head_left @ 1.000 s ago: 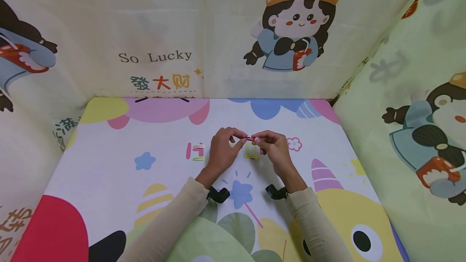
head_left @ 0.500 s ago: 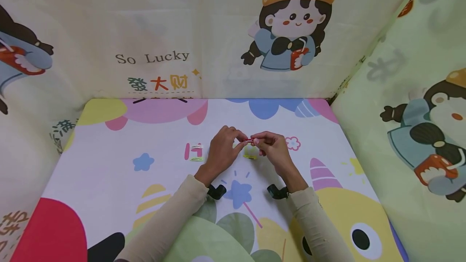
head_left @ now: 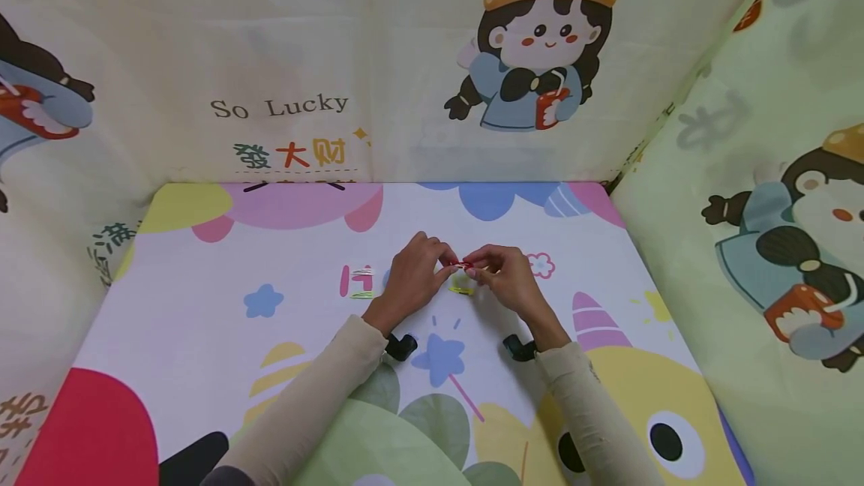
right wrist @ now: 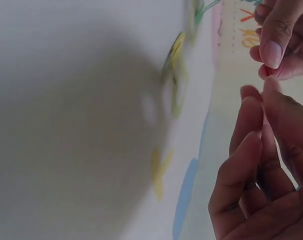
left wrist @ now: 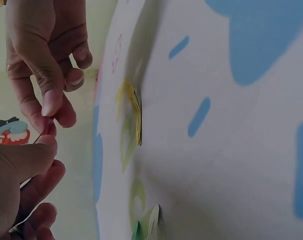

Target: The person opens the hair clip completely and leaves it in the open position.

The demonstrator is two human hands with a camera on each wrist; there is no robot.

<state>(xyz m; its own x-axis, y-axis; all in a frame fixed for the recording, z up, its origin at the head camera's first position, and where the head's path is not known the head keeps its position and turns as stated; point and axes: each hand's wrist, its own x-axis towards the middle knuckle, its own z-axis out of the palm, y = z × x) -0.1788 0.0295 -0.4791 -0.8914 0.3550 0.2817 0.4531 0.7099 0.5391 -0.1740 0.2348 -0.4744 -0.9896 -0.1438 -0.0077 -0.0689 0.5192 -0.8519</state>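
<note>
Between the fingertips of both hands is a small, thin red item (head_left: 463,265), mostly covered; its kind is unclear. My left hand (head_left: 417,270) pinches its left end with thumb and forefinger, and my right hand (head_left: 511,280) pinches the right end. In the left wrist view the two sets of fingertips nearly meet, with a bit of red (left wrist: 49,123) showing. Below the hands, on the table, lies a narrow yellow bundle (left wrist: 138,120) of thin strips or loops. Left of it are a slim green bundle (head_left: 362,295) and a whitish bundle (head_left: 363,271).
The table's printed cover (head_left: 324,321) carries stars, flowers and animals, all flat. A patterned cloth wall (head_left: 405,58) stands along the back edge, with others at both sides. Each wrist wears a small black camera (head_left: 401,347).
Both hands have come slightly lower and nearer with the red item, their fingertips shifting on it. The head view has drifted a little. The bundles on the table stay where they were.
</note>
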